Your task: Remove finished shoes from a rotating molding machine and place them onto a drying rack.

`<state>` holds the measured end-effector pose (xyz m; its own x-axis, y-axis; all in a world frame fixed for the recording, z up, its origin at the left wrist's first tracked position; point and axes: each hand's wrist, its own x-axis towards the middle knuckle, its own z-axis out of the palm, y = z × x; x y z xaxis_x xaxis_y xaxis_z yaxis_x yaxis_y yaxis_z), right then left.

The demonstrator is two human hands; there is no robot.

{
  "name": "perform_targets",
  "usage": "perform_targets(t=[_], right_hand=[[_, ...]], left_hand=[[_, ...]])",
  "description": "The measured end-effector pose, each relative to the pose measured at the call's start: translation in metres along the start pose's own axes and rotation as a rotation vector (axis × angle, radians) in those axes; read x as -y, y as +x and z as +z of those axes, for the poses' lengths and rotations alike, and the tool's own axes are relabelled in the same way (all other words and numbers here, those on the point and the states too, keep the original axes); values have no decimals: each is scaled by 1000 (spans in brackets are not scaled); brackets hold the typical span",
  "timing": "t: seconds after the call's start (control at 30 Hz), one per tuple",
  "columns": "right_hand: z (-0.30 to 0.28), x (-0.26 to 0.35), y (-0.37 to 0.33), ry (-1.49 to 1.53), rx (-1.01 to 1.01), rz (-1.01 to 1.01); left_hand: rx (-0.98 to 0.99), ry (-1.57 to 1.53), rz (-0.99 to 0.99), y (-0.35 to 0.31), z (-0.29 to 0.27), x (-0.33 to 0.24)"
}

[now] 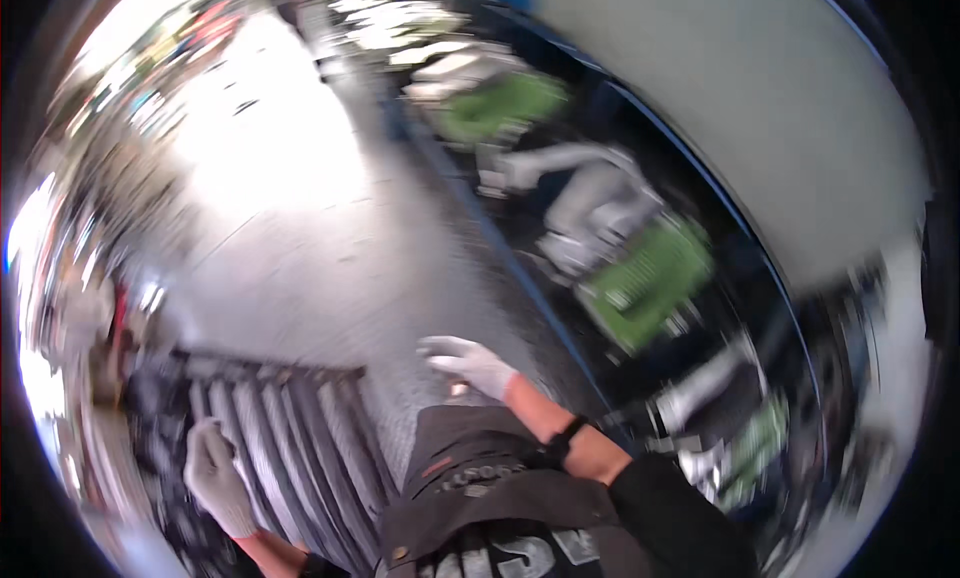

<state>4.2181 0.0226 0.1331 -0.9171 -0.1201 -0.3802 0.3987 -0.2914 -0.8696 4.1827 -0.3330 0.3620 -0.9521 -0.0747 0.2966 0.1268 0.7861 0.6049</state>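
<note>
My right hand (468, 365), in a white glove, is held out in front of my body. Its fingers stretch to the left, somewhat apart, with nothing in them. A dark band (566, 436) circles that wrist. Lower on the left, my left hand (218, 478) wears a white glove too and hangs in front of a row of long grey bars or rolls (300, 428). Its fingers look bent, but blur hides how far they close; no object shows in it. Whether it touches the bars cannot be made out. A dark apron (470, 488) covers my front.
Along the right runs a dark bench with a blue edge (520, 278), bearing white machines (595, 203) with green plates (650, 283). A large pale panel (740, 108) rises behind them. Grey floor (290, 268) stretches ahead, glaring farther off. Blurred stacked goods line the left.
</note>
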Motion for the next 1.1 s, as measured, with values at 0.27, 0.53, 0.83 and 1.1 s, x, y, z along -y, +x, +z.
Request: perform_targets(t=[0.27,0.53,0.83,1.1], right_hand=[[-37,18,-166,359,-748,-669],[-18,-48,-336,144,-1202,-528],[-68,-149,-413,526,-1597,-583],[-109,-151,-408,-1,-1931,-404]], left_hand=[[1602,-276,152,-127,352,-69],[2073,-657,-308,-324,467,-116],[1440,-1293,-762,-285,522,-120],[1925,-694,-629,-391,486,-104]])
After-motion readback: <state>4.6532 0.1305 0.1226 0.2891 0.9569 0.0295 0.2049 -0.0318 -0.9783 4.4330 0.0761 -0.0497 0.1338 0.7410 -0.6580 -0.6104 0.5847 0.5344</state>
